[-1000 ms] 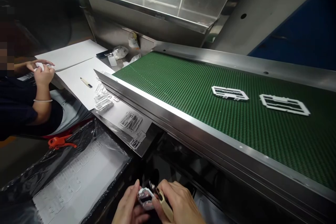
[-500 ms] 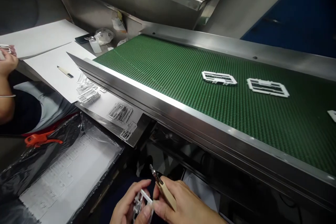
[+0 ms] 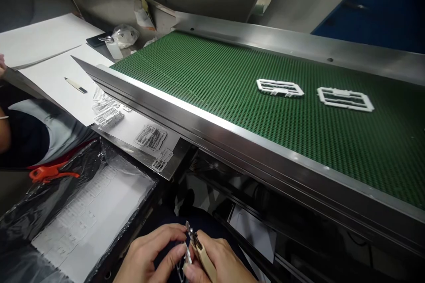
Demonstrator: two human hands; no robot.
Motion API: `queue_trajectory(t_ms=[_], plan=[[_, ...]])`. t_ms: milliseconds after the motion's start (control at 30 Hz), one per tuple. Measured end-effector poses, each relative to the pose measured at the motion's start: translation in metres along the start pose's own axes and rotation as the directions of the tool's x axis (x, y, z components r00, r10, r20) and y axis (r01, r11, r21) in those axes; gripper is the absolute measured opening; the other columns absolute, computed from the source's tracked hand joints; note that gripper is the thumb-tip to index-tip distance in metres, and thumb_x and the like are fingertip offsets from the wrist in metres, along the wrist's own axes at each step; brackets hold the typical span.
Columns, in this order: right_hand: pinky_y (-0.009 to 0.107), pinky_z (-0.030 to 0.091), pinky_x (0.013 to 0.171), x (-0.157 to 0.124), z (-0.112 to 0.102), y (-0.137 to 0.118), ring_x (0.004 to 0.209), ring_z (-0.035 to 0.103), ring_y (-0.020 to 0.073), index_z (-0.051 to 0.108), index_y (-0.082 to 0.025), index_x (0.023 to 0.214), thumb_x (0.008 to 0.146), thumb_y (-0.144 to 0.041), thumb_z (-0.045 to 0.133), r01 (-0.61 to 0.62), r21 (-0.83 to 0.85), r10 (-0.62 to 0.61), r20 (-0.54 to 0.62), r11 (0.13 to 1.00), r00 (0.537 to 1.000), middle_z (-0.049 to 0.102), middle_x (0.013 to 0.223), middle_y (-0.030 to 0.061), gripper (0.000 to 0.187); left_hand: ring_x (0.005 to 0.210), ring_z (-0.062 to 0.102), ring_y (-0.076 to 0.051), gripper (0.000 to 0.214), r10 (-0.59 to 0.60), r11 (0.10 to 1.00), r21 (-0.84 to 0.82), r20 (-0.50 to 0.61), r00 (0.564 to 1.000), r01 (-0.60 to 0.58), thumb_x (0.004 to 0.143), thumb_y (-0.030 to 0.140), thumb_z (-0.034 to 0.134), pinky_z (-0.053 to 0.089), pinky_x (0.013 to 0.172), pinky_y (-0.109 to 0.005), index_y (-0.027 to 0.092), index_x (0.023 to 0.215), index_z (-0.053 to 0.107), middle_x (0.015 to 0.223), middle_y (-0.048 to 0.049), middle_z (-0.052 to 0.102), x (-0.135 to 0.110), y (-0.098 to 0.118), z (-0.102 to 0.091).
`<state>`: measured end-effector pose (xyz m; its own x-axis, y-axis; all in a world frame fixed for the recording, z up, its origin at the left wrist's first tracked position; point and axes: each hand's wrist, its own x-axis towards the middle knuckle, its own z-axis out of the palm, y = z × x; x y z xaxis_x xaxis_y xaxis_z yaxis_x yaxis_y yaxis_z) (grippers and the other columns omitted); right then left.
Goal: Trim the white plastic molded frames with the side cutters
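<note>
Left hand [image 3: 146,256] pinches small white part [image 3: 186,256], below belt's near edge | right hand [image 3: 219,261] closed on nippers [image 3: 195,243], tips now at part, lowered from raised | two frames [image 3: 280,88] ride belt [image 3: 232,93], untouched.

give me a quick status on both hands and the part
Left hand pinching small white plastic part. Right hand gripping tan-handled cutters, tips at the part. Two white frames on green conveyor belt, well clear.
</note>
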<state>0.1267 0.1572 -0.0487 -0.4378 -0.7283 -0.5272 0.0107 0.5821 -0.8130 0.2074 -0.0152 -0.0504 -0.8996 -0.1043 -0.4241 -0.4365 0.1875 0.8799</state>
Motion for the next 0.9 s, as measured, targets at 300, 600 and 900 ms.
queue_trajectory(t_ms=[300,600,900], plan=[[0.029,0.043,0.073,-0.017,-0.04,-0.011,0.083,0.059,0.0219,0.054,-0.028,0.102,0.072,-0.045,0.071,-0.086,-0.173,0.096,0.053,0.981,0.994,0.063,0.091,0.0003,0.038,0.069,0.061,-0.018,0.029,0.02,0.98,0.191,0.203,0.979,-0.06,0.093,0.042,0.041,0.04,0.063,-0.023,0.023,0.079,0.058,0.074,-0.0017,0.065,0.014,0.004,-0.007],[0.035,0.044,0.073,-0.016,-0.075,-0.021,0.088,0.051,0.0245,0.055,-0.023,0.098,0.069,-0.025,0.058,0.042,-0.612,0.025,0.101,0.79,0.995,0.052,0.092,0.0052,0.029,0.067,0.05,-0.019,0.038,-0.116,0.987,0.14,0.268,0.956,0.08,0.092,0.049,0.033,0.034,0.06,-0.027,0.021,0.075,0.051,0.069,-0.0007,0.054,0.016,0.013,-0.008],[0.034,0.043,0.07,-0.01,-0.085,-0.031,0.081,0.05,0.0228,0.05,-0.022,0.089,0.066,-0.026,0.055,0.086,-0.7,0.041,0.162,0.709,0.986,0.05,0.086,0.0043,0.024,0.063,0.048,-0.018,0.037,-0.088,0.992,0.11,0.213,0.973,0.065,0.091,0.048,0.036,0.032,0.057,-0.026,0.022,0.072,0.053,0.067,-0.0005,0.056,0.014,0.009,-0.002]])
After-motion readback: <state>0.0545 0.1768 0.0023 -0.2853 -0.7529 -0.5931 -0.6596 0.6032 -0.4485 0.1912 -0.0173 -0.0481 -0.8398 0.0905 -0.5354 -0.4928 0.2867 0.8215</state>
